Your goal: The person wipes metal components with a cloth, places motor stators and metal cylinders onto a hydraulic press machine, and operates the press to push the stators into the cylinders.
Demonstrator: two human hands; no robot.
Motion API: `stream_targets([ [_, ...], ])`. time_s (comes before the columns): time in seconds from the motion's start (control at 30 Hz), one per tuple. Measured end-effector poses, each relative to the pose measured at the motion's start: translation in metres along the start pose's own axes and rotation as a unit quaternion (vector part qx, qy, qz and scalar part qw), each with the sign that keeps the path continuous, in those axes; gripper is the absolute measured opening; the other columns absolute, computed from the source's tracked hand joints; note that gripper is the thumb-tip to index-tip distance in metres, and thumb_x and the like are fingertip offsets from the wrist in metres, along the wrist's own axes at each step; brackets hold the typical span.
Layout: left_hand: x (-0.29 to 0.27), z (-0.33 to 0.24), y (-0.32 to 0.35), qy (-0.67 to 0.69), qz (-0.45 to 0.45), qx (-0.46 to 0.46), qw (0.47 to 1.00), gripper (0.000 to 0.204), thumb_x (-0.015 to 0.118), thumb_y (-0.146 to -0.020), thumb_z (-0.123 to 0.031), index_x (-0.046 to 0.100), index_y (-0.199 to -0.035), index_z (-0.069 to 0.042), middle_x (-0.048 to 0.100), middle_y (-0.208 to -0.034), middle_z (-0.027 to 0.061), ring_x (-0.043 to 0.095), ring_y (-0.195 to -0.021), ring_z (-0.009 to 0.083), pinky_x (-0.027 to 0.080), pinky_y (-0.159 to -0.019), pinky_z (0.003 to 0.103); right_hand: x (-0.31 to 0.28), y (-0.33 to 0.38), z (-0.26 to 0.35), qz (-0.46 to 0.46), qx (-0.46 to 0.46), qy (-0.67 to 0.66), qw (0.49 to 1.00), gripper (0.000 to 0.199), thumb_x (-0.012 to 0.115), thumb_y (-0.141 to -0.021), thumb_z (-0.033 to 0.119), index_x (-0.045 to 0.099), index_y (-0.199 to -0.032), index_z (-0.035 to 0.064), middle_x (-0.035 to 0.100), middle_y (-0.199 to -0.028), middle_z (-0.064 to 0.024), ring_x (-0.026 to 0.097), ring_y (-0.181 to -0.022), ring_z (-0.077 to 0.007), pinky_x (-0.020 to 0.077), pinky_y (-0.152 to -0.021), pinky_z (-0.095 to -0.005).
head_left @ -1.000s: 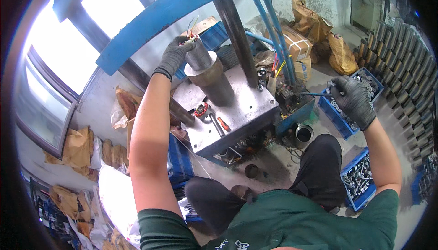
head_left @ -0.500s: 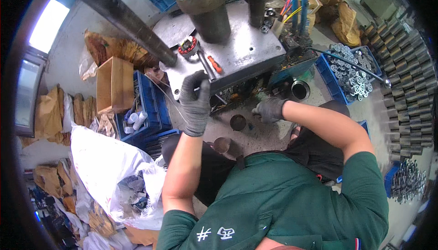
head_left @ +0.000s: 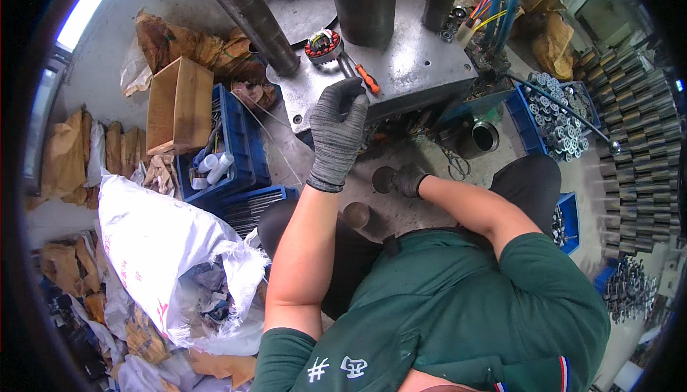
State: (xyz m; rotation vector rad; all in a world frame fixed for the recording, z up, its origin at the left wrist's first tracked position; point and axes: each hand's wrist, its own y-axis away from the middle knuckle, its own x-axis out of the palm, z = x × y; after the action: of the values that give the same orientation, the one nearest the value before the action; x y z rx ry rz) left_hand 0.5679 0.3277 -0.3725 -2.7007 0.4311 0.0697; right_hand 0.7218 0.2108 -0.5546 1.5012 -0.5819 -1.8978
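Observation:
My left hand, in a grey glove, is at the front edge of a metal press table. Its fingers curl in over the near end of a metal rod; what is inside them is hidden. Just beyond lies a ring-shaped part with red pieces. Beside the rod lies an orange-handled screwdriver. Low in front of me, my gloved right hand closes on the right side of a dark round metal cylinder. Another cylinder stands nearer to my legs.
Scissors and an open metal cylinder lie right of my right hand. A blue crate of metal discs sits further right, by stacked dark tubes. Leftward are a blue bin, a wooden box and a white sack.
My right hand has moved left to the dark cylinder, uncovering the scissors. My left fingers are closer over the rod's end. The whole view has shifted.

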Motion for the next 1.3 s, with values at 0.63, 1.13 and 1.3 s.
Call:
stream_targets([
  [0.63,0.06,-0.008,0.046,0.018,0.259,0.015,0.966,0.13,0.099,-0.059,-0.025,0.02,-0.162,-0.011,0.047,-0.154,0.0157,0.049,-0.141,0.0293,0.042,-0.118,0.044,-0.144,0.313,-0.027,-0.463,-0.168,-0.09,0.865,0.022,0.074,-0.09,0.024,0.072,-0.104,0.0076,0.069,-0.092,-0.0163,0.069,-0.091,-0.0353,0.055,-0.079,-0.0462],
  [1.13,0.019,-0.076,-0.054,0.359,-0.014,0.014,0.933,0.067,0.084,-0.087,-0.031,0.05,-0.138,-0.005,0.064,-0.12,0.0093,0.067,-0.105,0.022,0.059,-0.084,0.037,-0.185,0.419,-0.165,-0.659,0.12,0.109,0.734,0.013,0.07,-0.085,0.013,0.067,-0.095,0.0045,0.066,-0.089,-0.0189,0.066,-0.083,-0.041,0.054,-0.073,-0.0497],
  [1.3,0.032,-0.129,-0.124,0.05,0.052,0.156,0.985,0.076,0.091,-0.076,-0.012,0.051,-0.14,-0.005,0.063,-0.128,0.0102,0.064,-0.118,0.0225,0.056,-0.097,0.038,-0.267,0.403,-0.192,-0.755,0.078,0.101,0.643,0.015,0.067,-0.089,0.01,0.068,-0.102,0.0047,0.068,-0.098,-0.0198,0.067,-0.09,-0.0414,0.0548,-0.077,-0.0489],
])
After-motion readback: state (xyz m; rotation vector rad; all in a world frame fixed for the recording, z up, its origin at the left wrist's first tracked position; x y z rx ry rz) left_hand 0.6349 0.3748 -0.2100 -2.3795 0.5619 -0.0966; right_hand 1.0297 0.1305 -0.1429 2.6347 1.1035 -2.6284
